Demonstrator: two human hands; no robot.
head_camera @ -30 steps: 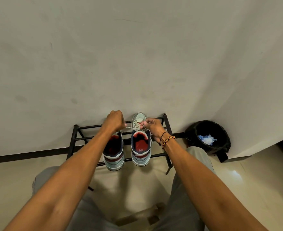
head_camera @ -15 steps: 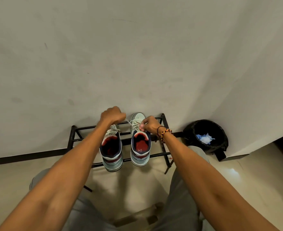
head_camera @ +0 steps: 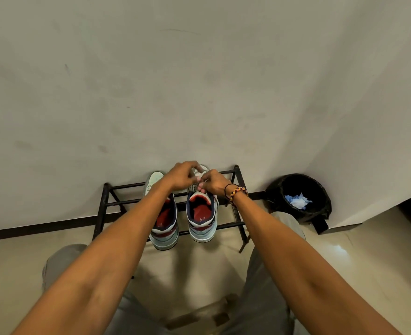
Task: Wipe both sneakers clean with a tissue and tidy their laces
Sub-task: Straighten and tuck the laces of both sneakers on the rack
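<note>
Two pale blue sneakers with red and navy linings stand side by side on a black metal shoe rack [head_camera: 127, 202], toes toward the wall. Over the laces of the right sneaker [head_camera: 202, 220] both hands meet. My left hand [head_camera: 183, 176] pinches a lace end with curled fingers. My right hand [head_camera: 211, 183], with bracelets at the wrist, pinches the other lace end close beside it. The left sneaker [head_camera: 164, 223] is partly covered by my left forearm; its toe shows at the back. The laces themselves are mostly hidden by the fingers.
A black bin [head_camera: 301, 198] with crumpled bluish-white tissue [head_camera: 297, 201] inside stands in the corner to the right of the rack. A plain wall rises right behind the rack. My knees in grey trousers frame the pale tiled floor [head_camera: 194, 269] below.
My left hand has moved right from above the left sneaker to meet my right hand over the right sneaker's laces. The stretched lace between the hands has gone slack and out of sight.
</note>
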